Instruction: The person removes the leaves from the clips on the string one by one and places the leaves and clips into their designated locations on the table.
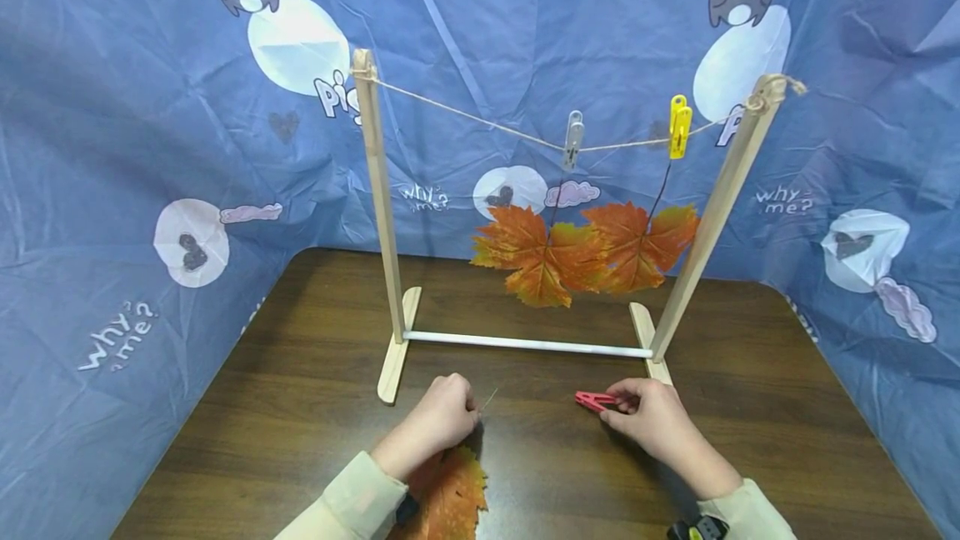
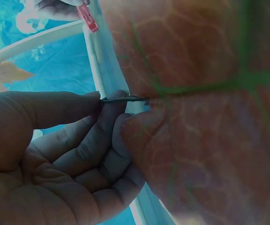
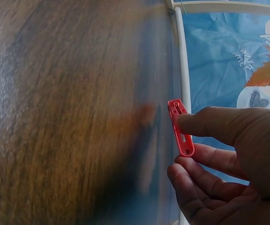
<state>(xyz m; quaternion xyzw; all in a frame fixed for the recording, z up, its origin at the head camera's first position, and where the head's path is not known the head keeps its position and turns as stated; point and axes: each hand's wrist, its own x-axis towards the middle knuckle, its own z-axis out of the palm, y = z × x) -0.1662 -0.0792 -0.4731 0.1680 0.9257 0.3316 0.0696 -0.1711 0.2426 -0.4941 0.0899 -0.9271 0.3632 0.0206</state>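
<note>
My left hand (image 1: 444,413) pinches the thin stem (image 2: 120,99) of an orange maple leaf (image 1: 448,497) between thumb and fingers. The leaf hangs back under my left forearm, and its veined face fills the right side of the left wrist view. Over the table's right half, my right hand (image 1: 651,417) holds a red clothespin (image 3: 181,129) by thumb and fingertips, its nose pointing left in the head view. Two more maple leaves hang from a string (image 1: 465,114): one by a grey clothespin (image 1: 573,140), the other by a yellow clothespin (image 1: 679,127).
A wooden frame stands on the brown table (image 1: 315,407), with a left post (image 1: 381,198), a right post (image 1: 716,223) and a white crossbar (image 1: 525,344) low between them. Its feet reach toward my hands. Behind it hangs a blue printed cloth (image 1: 465,23).
</note>
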